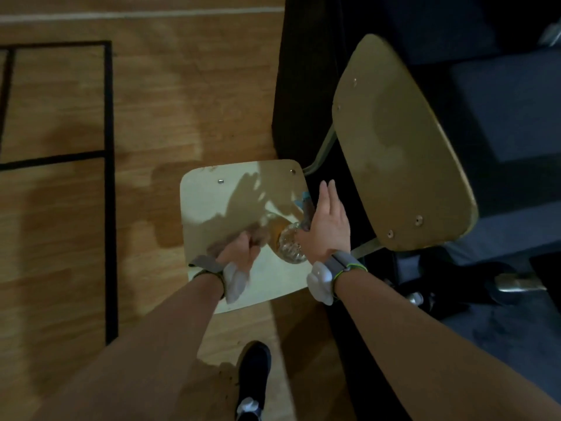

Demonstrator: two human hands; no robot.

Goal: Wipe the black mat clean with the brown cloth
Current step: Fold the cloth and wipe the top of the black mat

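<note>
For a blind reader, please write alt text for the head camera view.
Seen from above, a left hand grips a cloth over a wooden chair seat, while the open right hand reaches to a clear bottle lying there.

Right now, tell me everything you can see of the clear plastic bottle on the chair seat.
The clear plastic bottle lies on its side on the pale wooden chair seat, near the seat's right edge. Its dimpled base faces the camera; amber liquid shows inside it. A blue-and-dark part by the right hand may be its top end, but blur hides detail. The right hand, fingers straight, rests against it. The left hand, gripping a blurred brown cloth, sits just to its left.
</note>
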